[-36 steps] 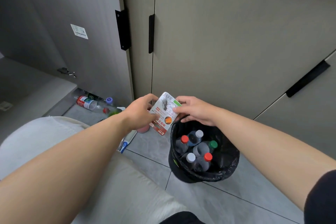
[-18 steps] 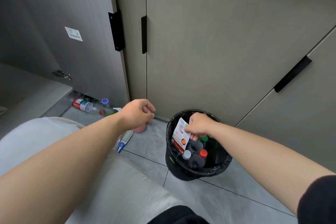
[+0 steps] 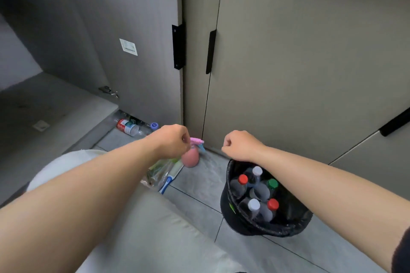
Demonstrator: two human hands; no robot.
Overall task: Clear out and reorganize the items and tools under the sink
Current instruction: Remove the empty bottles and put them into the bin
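Since the pink spray bottle (image 3: 190, 158) stands left of the bin (image 3: 225, 197), just under the left hand (image 3: 170, 139), that hand is nearer; curled, grip unclear. Right hand (image 3: 240, 145) fisted empty over bin's rim.

The right hand (image 3: 238, 145) let the packet go into the bin (image 3: 226, 201) and rose, fist empty; the left hand (image 3: 172, 142) gripped the pink spray bottle (image 3: 190, 159).

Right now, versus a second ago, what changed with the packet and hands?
The right hand took the packet from the left hand, put it into the black bin and let go; it now hangs curled and empty over the far rim, packet out of sight. The left hand overlaps the pink spray bottle, grip unclear. Bin and bottles stayed.
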